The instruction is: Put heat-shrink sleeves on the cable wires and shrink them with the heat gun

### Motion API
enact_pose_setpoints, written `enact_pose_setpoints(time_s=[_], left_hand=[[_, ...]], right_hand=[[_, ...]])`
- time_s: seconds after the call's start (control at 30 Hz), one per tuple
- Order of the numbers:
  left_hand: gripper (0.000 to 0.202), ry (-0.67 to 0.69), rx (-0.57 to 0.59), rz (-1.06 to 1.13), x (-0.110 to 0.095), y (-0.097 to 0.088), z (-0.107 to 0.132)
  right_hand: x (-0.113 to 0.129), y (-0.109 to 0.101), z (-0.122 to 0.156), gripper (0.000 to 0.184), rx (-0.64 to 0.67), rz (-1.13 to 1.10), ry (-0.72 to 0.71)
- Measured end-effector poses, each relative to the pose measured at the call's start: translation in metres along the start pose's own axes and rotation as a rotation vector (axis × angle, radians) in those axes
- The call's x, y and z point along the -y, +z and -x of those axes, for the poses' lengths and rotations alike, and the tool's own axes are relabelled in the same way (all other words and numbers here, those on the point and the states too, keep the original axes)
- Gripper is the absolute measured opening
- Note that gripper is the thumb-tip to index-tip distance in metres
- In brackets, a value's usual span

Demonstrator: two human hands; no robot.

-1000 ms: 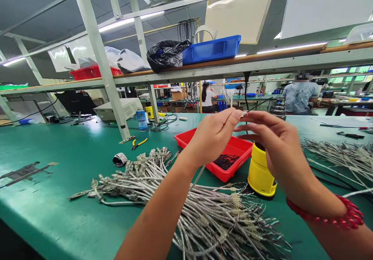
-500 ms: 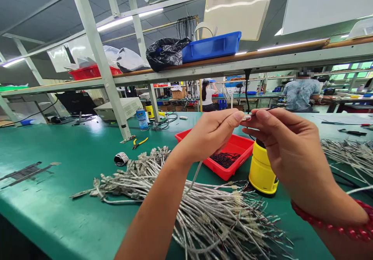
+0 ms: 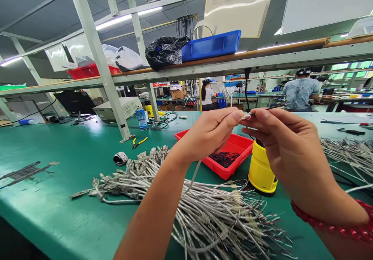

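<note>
My left hand (image 3: 212, 132) is closed round a grey cable (image 3: 196, 174), which hangs below the palm. Its stripped end (image 3: 246, 117), with small coloured wires, pokes out past my thumb. Facing it, my right hand (image 3: 287, 136) pinches a thin black strand (image 3: 276, 106) between thumb and forefinger; whether it is tube or wire I cannot tell. The fingertips of both hands almost meet. Under my arms lies a large bundle of grey cables (image 3: 215, 209) with bared wire ends at the right. Behind my hands sits a red tray (image 3: 224, 172) with short black pieces (image 3: 225, 159) in it.
A yellow and black container (image 3: 262, 170) stands beside the tray. Yellow-handled cutters (image 3: 140, 142), a roll (image 3: 120, 158) and a blue can (image 3: 142, 119) are on the green bench (image 3: 72, 151). More cables (image 3: 349, 155) lie at right. A shelf (image 3: 198, 71) crosses above; two people sit beyond.
Both hands keep nearly the same pose and hold at the cable end. The whole view has shifted very slightly.
</note>
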State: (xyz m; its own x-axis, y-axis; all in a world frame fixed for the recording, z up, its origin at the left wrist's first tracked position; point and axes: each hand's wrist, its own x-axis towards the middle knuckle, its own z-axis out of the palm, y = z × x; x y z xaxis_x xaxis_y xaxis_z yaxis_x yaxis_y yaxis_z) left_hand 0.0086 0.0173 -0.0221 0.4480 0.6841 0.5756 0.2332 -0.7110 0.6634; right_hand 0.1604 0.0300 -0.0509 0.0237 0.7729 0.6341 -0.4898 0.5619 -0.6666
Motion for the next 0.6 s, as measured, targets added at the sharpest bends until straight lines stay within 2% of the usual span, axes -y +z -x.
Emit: enact_pose_setpoints(time_s=[0.13, 0.23, 0.37, 0.5, 0.6], left_hand=[[0.038, 0.004, 0.000, -0.015, -0.001, -0.001, 0.000], [0.037, 0.014, -0.044, -0.144, -0.003, -0.002, 0.001], [0.031, 0.091, -0.144, -0.444, -0.004, -0.001, 0.000], [0.032, 0.180, -0.277, -0.864, 0.001, 0.004, -0.004], [0.030, 0.217, -0.392, -1.096, 0.001, 0.004, -0.004]], right_hand=[[-0.001, 0.000, -0.002, 0.008, -0.025, -0.032, 0.033], [-0.007, 0.001, -0.005, 0.015, -0.040, -0.080, 0.052], [-0.023, 0.008, 0.004, 0.027, 0.085, -0.101, 0.143], [-0.030, 0.029, 0.022, 0.037, 0.231, -0.187, 0.306], [-0.019, 0.053, 0.019, 0.033, 0.173, -0.300, 0.406]])
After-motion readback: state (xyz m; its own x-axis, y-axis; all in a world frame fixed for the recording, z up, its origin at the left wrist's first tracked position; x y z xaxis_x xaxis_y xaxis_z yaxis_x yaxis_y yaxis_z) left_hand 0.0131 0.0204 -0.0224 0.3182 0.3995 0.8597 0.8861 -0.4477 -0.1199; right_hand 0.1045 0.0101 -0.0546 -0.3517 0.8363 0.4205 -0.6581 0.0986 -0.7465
